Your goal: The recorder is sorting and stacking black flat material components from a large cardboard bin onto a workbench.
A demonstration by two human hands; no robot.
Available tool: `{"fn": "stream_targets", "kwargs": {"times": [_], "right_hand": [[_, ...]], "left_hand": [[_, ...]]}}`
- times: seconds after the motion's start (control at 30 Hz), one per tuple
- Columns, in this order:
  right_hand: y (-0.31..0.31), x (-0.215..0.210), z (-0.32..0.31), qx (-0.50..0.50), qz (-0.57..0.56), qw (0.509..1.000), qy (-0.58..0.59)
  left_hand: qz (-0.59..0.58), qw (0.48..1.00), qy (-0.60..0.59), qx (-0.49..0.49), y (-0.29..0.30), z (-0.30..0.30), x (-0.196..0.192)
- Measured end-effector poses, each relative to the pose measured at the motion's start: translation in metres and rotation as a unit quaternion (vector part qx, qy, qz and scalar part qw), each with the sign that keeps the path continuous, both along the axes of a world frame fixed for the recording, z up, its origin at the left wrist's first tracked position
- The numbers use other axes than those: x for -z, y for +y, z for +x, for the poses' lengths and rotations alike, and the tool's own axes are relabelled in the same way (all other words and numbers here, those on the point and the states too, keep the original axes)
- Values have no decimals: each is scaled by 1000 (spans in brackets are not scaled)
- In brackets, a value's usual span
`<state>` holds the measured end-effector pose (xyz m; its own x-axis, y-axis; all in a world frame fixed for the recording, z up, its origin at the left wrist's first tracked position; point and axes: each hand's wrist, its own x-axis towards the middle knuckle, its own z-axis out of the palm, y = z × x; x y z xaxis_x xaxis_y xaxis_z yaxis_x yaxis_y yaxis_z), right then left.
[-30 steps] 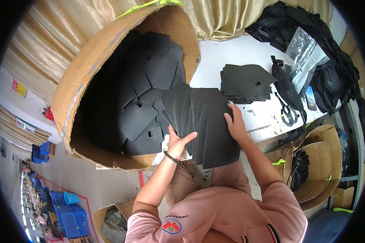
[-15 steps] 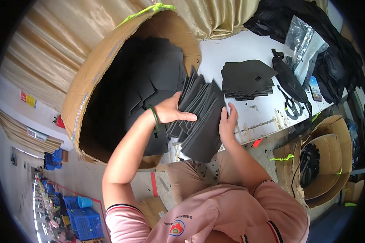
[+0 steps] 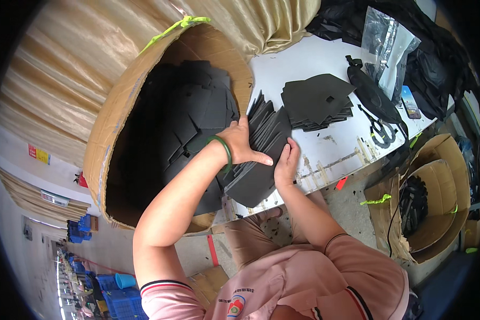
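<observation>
My left hand [image 3: 241, 144], with a green bangle on its wrist, grips the near side of a thick bundle of black foam sheets [image 3: 266, 141] standing on edge at the white table's corner. On the bundle's right side my right hand [image 3: 286, 161] presses flat against the sheets, so both hands clamp it between them. The bundle leans against the rim of a large cardboard box [image 3: 112, 133] holding several more black foam pieces. A second flat stack of black foam sheets [image 3: 317, 101] lies on the table [image 3: 304, 58] to the right.
Black scissors [image 3: 381, 128] and a black strap lie at the table's right edge beside clear plastic bags [image 3: 386, 45] and black fabric. Smaller open cardboard boxes [image 3: 432, 202] stand on the floor at the right. Beige curtain cloth hangs behind the big box.
My left hand has shifted onto the bundle's near side and tightened the sheets upright against my right hand; the view has moved slightly closer.
</observation>
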<state>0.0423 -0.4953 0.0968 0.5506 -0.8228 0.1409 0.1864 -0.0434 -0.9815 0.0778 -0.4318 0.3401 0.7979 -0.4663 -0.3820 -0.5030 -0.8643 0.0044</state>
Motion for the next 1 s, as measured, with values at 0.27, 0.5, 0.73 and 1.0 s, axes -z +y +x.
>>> {"fn": "stream_targets", "kwargs": {"times": [0.27, 0.5, 0.73, 1.0], "right_hand": [[7, -7, -12, -24, 1, 999, -23], [-41, -19, -13, -16, -98, 994, -51], [-54, -29, -10, -235, -57, 970, -9], [-92, -34, 38, -224, -30, 968, -110]], "left_hand": [[30, 999, -26, 5, 9, 2, 6], [83, 996, -42, -7, 41, 2, -2], [48, 991, -118, 29, 45, -13, 14], [26, 992, -120, 31, 47, -20, 13]]}}
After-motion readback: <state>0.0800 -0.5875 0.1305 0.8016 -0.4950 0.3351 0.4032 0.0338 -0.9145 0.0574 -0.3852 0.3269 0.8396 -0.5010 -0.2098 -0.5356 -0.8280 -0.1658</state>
